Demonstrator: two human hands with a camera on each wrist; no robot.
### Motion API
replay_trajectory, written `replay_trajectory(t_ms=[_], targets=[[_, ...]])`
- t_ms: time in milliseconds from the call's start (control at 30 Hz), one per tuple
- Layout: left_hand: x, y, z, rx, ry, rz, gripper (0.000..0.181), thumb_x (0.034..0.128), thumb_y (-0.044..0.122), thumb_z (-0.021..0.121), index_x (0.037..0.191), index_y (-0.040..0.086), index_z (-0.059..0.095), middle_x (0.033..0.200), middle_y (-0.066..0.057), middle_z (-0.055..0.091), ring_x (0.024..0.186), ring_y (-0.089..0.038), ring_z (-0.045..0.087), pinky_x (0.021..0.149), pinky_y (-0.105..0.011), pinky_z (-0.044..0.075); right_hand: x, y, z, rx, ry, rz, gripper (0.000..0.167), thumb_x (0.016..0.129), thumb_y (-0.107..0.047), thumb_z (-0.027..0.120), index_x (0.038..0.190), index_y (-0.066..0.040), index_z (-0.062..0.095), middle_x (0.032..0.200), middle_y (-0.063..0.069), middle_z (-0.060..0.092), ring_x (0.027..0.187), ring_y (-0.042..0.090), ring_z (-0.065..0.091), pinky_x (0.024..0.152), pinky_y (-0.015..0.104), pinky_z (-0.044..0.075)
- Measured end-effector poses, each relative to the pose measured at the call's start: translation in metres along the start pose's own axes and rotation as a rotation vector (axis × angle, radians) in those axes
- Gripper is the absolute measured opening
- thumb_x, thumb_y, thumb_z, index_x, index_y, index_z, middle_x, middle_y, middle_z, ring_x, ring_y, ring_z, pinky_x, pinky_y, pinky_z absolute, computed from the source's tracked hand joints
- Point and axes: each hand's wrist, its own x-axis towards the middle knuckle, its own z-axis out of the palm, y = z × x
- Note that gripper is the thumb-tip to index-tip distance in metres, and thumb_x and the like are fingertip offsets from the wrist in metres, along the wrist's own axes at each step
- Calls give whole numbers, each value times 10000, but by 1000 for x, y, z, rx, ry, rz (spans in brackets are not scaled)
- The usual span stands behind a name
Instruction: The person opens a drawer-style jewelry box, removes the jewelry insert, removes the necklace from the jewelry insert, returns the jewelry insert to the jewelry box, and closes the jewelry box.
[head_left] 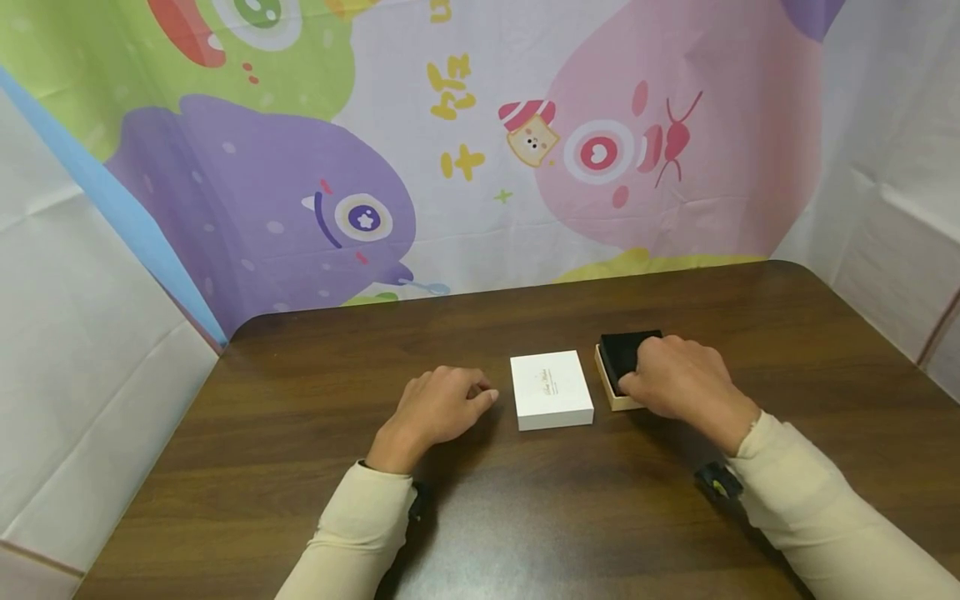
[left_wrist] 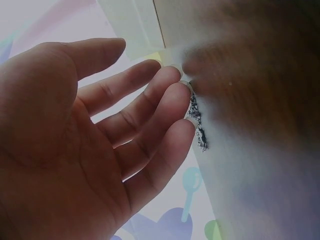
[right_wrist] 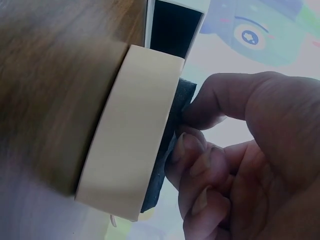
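Note:
My right hand point(head_left: 682, 379) is over a cream box tray point(head_left: 607, 385) that holds a black insert point(head_left: 625, 350). In the right wrist view the insert point(right_wrist: 181, 100) stands above the tray's rim, and my curled thumb and fingertips pinch at its top. A white box sleeve point(head_left: 551, 387) with small gold print lies just left of the tray. Its dark open end point(right_wrist: 175, 27) shows behind the tray in the right wrist view. My left hand point(head_left: 441, 406) hovers by the sleeve's left side, fingers loosely bent; the left wrist view shows nothing in its palm.
The brown wooden table point(head_left: 360, 367) has rounded far corners. Behind it hangs a cartoon-printed cloth point(head_left: 480, 217), with pale cloth at both sides. A dark wrist device point(head_left: 718, 482) sits under the right sleeve's cuff.

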Motion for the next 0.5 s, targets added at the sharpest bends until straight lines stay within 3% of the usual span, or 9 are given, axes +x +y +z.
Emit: replay_trajectory(t_ms=[500], targets=[[0, 0, 1, -1, -4, 4, 212, 978, 378, 633, 1073, 247, 770, 974, 79, 733, 877, -138, 685, 689, -407, 518, 2, 1, 5, -25, -32, -6, 404, 823, -259, 622, 489, -185, 407, 551, -40, 338, 523, 163, 368, 467, 366, 338]])
